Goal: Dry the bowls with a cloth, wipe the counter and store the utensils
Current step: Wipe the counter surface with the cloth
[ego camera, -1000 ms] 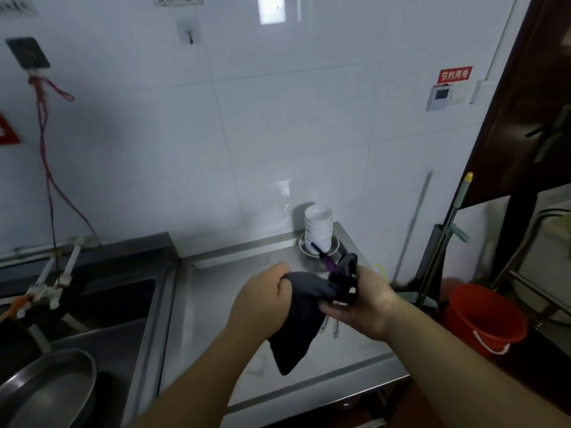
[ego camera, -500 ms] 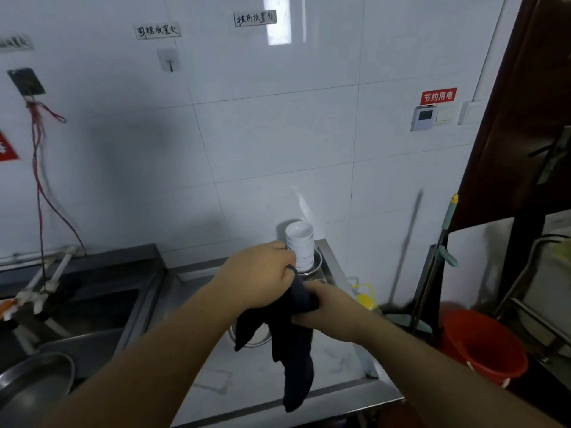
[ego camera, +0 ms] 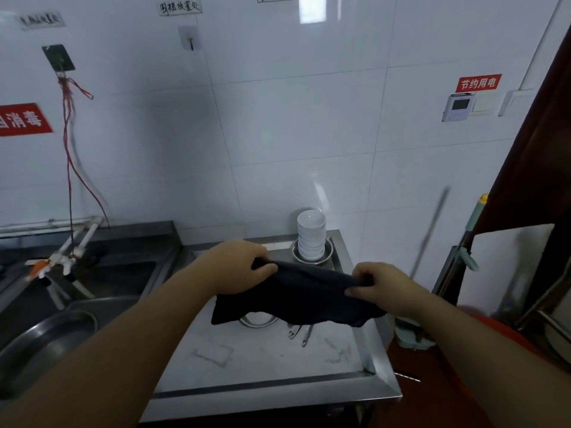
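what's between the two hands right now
In the head view, a dark cloth is stretched between the left hand and the right hand, each gripping one end above the steel counter.

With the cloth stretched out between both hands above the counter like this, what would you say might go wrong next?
1. The stack of white bowls stands tall on a metal plate at the back of the counter, just behind the cloth; a sweep of the cloth might topple it.
2. The utensils lie right under the cloth's hanging edge and might get dragged toward the counter's front edge.
3. The left hand and right hand pinch only the cloth's top edge, so it might slip.
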Motion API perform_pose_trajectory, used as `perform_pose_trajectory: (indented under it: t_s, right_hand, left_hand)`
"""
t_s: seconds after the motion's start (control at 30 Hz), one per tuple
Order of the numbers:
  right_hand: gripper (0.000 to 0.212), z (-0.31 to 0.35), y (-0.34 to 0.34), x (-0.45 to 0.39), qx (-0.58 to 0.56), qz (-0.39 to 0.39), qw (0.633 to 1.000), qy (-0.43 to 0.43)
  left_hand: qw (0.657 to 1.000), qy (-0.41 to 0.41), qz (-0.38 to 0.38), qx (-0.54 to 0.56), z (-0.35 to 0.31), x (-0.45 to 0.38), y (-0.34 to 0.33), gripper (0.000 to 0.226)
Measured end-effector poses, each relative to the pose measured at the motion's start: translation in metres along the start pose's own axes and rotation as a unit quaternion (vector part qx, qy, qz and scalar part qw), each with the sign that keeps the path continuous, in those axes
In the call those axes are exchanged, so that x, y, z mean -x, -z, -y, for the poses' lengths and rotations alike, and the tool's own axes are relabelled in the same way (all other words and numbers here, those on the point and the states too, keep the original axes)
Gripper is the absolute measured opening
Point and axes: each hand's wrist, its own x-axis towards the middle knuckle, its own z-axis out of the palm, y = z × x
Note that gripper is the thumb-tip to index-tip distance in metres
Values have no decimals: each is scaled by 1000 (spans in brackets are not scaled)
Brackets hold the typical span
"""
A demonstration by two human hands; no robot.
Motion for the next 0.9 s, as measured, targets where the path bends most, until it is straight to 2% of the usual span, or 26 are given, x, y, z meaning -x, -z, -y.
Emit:
perform_pose_trajectory:
  t_s: [0.17, 0.27, 0.4, 0.57, 0.67, 0.8, 0.9]
  right_hand:
    - [17, -5, 22, -3, 30, 84, 996, 7]
    - [25, -11, 24, -6, 10, 99, 995, 6]
    - [20, -28, 15, -12, 34, 128, 991, -21]
    - [18, -42, 11, -20, 50, 77, 996, -25]
    - [21, -49, 17, -23, -8, 46, 999, -25]
    - [19, -60, 16, -26, -75, -31, 996, -30]
    - [12, -71, 7, -26, -113, -44, 991, -51]
  left_hand:
    - [1000, 7, 4, 23, 18, -4, -10, 24]
    - [999, 30, 10, 42, 26, -5, -22, 27]
    - [996, 46, 24, 68, 32, -7, -37, 31]
    - [993, 65, 60, 75, 36, -8, -51, 37]
    - [987, 77, 75, 116, 43, -6, -64, 24]
    - [977, 91, 128, 144, 54, -1, -83, 13]
    - [975, 110, 113, 154, 61, 3, -99, 12]
